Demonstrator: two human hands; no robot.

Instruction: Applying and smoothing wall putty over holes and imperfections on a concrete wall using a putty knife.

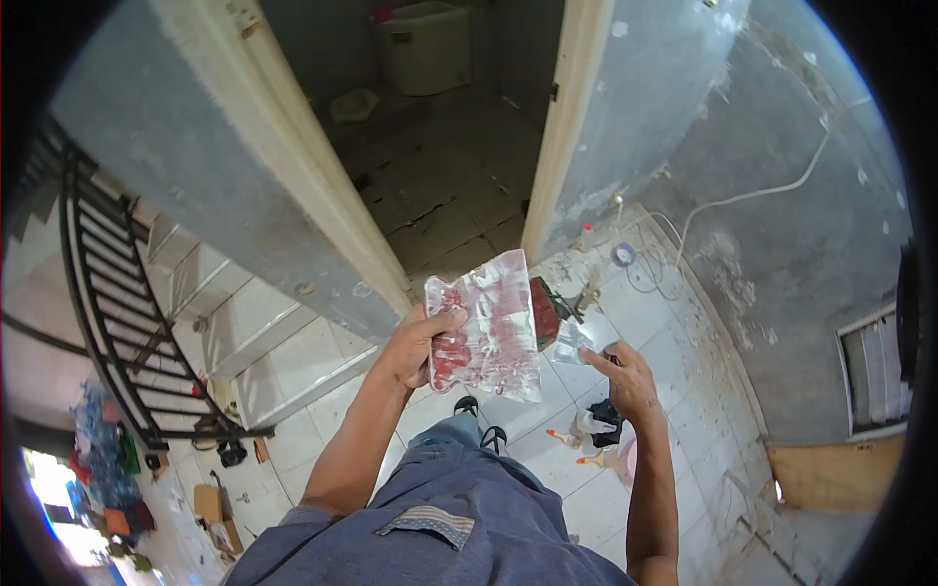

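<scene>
Evidently, left grip [414, 350] closed on smeared red board [493, 327], right grip [633, 386] pinching pale scraper [570, 346]; striped shirt patch [430, 523].

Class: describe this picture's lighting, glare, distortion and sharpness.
Head view: fisheye rounding leaves black corners; the bright patch at lower left is washed out; the room ahead is dim; the smeared plate in the left hand looks fairly sharp.

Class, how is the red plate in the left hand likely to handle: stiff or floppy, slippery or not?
The plate is probably stiff: it shows no clear sag though the left hand grips only one side. Its white smears might make it slippery, if wet.
</scene>
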